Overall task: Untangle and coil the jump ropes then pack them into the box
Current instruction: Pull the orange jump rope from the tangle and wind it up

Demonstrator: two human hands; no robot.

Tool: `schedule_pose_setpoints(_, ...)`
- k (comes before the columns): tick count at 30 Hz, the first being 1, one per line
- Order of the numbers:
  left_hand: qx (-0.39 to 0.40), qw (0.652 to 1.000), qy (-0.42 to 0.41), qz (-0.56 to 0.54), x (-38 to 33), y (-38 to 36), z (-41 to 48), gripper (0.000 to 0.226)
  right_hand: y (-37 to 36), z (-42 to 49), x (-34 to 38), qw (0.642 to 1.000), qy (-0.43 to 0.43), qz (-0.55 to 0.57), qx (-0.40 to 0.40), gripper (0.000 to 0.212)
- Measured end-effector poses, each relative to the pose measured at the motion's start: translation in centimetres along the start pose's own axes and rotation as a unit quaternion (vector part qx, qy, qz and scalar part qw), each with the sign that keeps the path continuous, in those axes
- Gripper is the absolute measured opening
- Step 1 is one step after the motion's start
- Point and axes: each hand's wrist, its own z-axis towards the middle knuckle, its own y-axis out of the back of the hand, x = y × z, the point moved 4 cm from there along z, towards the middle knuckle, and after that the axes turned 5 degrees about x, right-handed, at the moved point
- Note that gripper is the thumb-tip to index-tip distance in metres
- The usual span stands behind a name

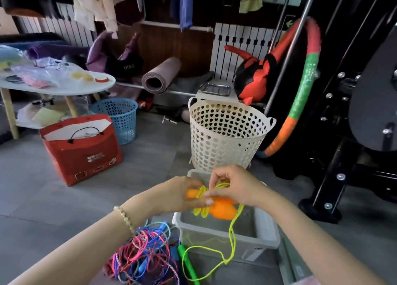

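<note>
Both hands clamp the yellow jump rope [233,233], held just over the clear box [266,231].
We note neon cord wound in loops round its orange handles [222,209], with slack trailing to the floor. Our left hand [182,193] grips a handle, thumb on top; our right hand [234,186] pinches the loops, fingers curled.

Two hands, left hand [178,193] and right hand [235,185]; one clear box [214,237]; two baskets, blue basket [116,117] and cream basket [225,138]; one red bag [81,153]; one rolled mat [161,76].
</note>
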Motion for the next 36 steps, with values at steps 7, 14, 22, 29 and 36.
schedule_pose_setpoints(7,0.049,0.997,-0.052,-0.003,-1.0,-1.7,0.0,0.025,-1.6,-0.2,-1.2,0.972,-0.076,0.124,0.183,0.029)
schedule_pose_setpoints(14,0.086,0.982,-0.089,-0.140,-1.9,-1.9,-0.7,0.024,-1.5,-0.8,-0.9,0.950,-0.077,0.204,0.224,0.027)
schedule_pose_setpoints(22,0.085,0.982,-0.078,-0.148,-1.6,-1.5,-0.7,0.022,-0.2,-0.8,-1.3,0.971,-0.060,0.164,0.163,0.016)
schedule_pose_setpoints(29,0.063,0.937,-0.127,-0.318,-2.1,-1.0,-1.0,0.066,-1.5,-0.7,-0.7,0.879,-0.039,0.451,0.153,0.030)
schedule_pose_setpoints(36,-0.067,0.881,-0.037,-0.467,-1.3,1.4,-0.6,0.053,-0.1,-0.3,-0.9,0.816,-0.027,0.577,0.020,0.047)
